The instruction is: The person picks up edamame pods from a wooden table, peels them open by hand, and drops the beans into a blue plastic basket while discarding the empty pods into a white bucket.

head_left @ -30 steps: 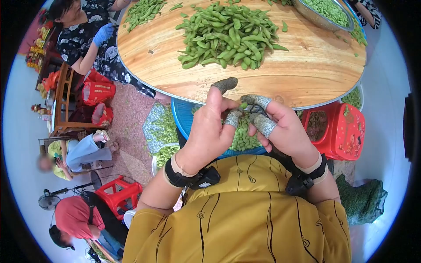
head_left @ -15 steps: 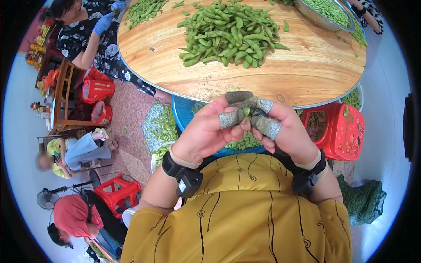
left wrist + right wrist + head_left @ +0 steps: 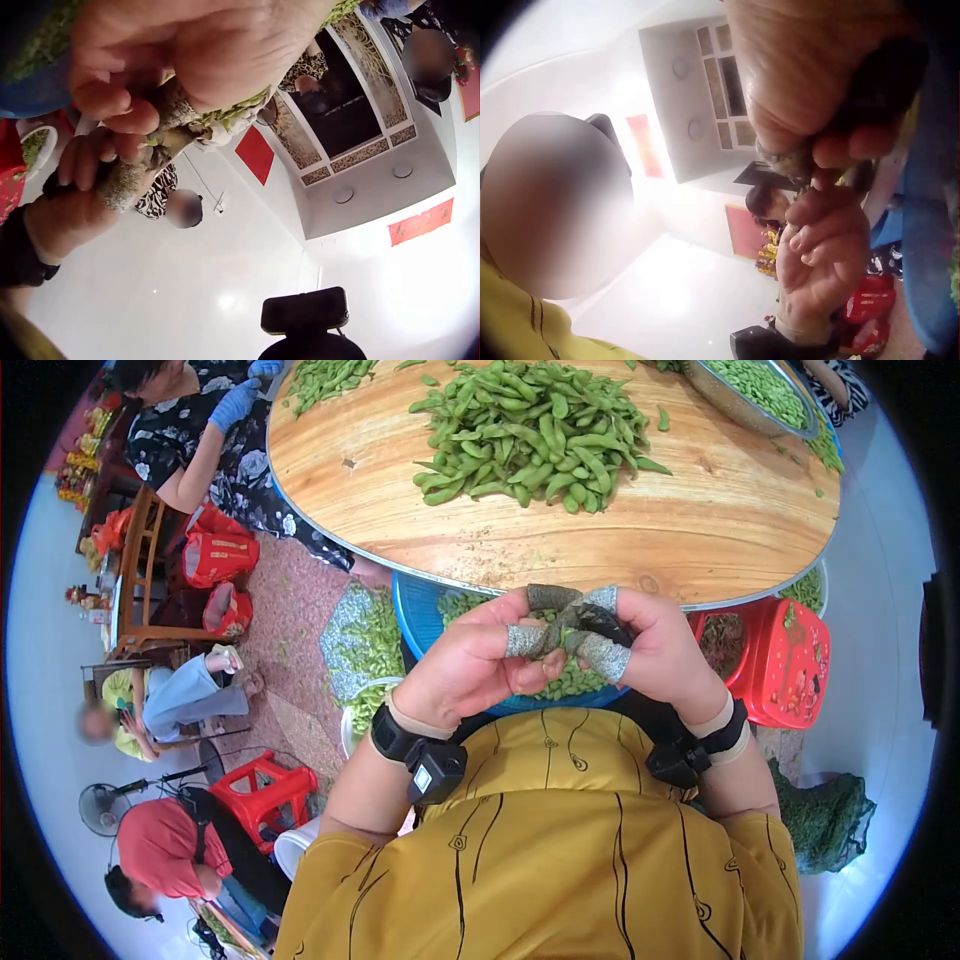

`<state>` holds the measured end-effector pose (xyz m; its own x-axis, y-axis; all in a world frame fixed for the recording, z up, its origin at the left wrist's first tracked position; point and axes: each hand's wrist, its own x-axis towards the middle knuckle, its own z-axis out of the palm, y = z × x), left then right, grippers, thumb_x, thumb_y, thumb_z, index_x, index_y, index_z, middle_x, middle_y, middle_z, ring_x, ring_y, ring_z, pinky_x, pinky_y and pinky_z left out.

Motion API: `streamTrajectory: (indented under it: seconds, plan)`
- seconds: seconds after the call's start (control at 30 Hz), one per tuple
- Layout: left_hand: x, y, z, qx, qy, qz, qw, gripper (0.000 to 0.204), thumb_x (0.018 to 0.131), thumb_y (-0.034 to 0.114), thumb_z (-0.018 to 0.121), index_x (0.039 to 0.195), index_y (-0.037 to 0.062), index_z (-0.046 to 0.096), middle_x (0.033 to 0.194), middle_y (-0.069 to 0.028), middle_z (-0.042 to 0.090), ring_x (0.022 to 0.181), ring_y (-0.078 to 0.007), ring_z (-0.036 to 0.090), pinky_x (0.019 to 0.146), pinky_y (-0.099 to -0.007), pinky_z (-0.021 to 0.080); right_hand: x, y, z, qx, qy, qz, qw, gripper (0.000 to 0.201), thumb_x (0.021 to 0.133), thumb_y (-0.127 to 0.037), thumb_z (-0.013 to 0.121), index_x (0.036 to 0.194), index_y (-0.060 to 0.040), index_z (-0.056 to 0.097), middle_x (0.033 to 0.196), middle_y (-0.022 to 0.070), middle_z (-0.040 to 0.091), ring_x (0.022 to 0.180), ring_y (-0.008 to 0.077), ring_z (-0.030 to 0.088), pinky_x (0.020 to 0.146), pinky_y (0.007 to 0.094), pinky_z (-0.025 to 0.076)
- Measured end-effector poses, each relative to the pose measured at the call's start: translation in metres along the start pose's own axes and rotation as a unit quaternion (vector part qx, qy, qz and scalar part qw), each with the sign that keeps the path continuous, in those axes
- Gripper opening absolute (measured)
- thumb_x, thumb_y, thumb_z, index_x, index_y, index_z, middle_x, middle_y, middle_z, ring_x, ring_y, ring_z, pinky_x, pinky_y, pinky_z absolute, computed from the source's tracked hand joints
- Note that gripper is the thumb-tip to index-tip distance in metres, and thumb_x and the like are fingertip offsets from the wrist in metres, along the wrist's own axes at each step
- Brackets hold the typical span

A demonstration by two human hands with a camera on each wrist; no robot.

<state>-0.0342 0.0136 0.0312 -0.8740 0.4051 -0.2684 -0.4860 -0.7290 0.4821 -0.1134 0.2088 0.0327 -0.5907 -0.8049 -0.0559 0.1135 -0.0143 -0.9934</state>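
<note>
My left hand (image 3: 465, 660) and right hand (image 3: 665, 655) meet fingertip to fingertip just in front of the table edge. Grey wraps (image 3: 527, 641) cover the thumbs and index fingers. A bit of a green edamame pod (image 3: 568, 633) shows between the fingertips, pinched by the left hand; the fingers hide most of it. In the right hand, curled fingers hold a small black object (image 3: 885, 82) against the palm; its kind cannot be made out. Below the hands stands a blue basin (image 3: 412, 622) with shelled green beans (image 3: 583, 680).
A heap of edamame pods (image 3: 540, 435) lies on the wooden table (image 3: 720, 530). At the far right is a metal bowl (image 3: 765, 425) of shelled beans. A red stool (image 3: 800, 660) stands to the right. Across at the left sits a person in blue gloves (image 3: 232, 405).
Both hands have closed in together; the left thumb has come down from its raised position to the right fingertips. The green pod between them is now more covered.
</note>
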Motion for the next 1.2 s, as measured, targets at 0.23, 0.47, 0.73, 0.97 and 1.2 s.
streamTrajectory:
  seconds: [0.23, 0.47, 0.73, 0.97, 1.2]
  plan:
    - [-0.015, 0.002, -0.003, 0.238, 0.057, 0.007, 0.97, 0.038, 0.09, 0.009, 0.054, 0.127, 0.0052, 0.044, 0.081, -0.0081, 0.061, 0.059, -0.0103, 0.049, 0.055, -0.0215, 0.038, 0.012, -0.002, 0.014, -0.331, -0.02, -0.107, 0.937, 0.026, 0.074, -0.017, 0.071, 0.093, -0.0012, 0.062, 0.077, 0.015, 0.063, 0.071, 0.0285, 0.064, 0.064, 0.035, 0.05]
    - [-0.062, 0.031, -0.002, 0.858, 0.259, 0.128, 0.424, 0.017, 0.078, -0.001, 0.058, 0.094, 0.0025, 0.063, 0.09, -0.0132, 0.062, 0.08, -0.0337, 0.059, 0.071, -0.0364, 0.048, 0.009, 0.014, 0.019, -0.428, -0.059, -0.152, 0.889, 0.014, 0.071, -0.01, 0.063, 0.082, -0.0021, 0.059, 0.085, 0.0137, 0.059, 0.077, 0.0337, 0.06, 0.066, 0.0422, 0.05]
    - [0.026, 0.061, 0.008, 0.854, 0.294, 0.305, 0.302, 0.024, 0.069, -0.001, 0.058, 0.092, 0.0033, 0.063, 0.084, -0.0147, 0.054, 0.086, -0.031, 0.054, 0.074, -0.042, 0.045, 0.004, 0.006, 0.017, -0.449, -0.044, -0.11, 0.886, 0.016, 0.072, -0.01, 0.061, 0.085, -0.0019, 0.059, 0.083, 0.0149, 0.059, 0.078, 0.0352, 0.059, 0.068, 0.0435, 0.05]
    - [0.042, 0.065, -0.011, 0.846, 0.27, 0.275, 0.369, 0.024, 0.069, -0.003, 0.056, 0.092, 0.0019, 0.06, 0.084, -0.0189, 0.052, 0.087, -0.0365, 0.053, 0.074, -0.043, 0.045, -0.007, 0.007, 0.009, -0.437, -0.021, -0.096, 0.894, 0.016, 0.075, -0.012, 0.061, 0.086, -0.0017, 0.058, 0.081, 0.0162, 0.058, 0.077, 0.0353, 0.059, 0.068, 0.0435, 0.049]
    - [0.018, 0.043, -0.003, 0.76, 0.316, 0.298, 0.483, 0.025, 0.077, -0.005, 0.055, 0.102, 0.0006, 0.057, 0.087, -0.0121, 0.059, 0.078, -0.0271, 0.058, 0.07, -0.0354, 0.048, 0.003, 0.003, 0.018, -0.292, 0.045, -0.065, 0.953, 0.029, 0.08, -0.009, 0.06, 0.107, 0.0003, 0.057, 0.088, 0.02, 0.062, 0.08, 0.0369, 0.061, 0.068, 0.0402, 0.049]
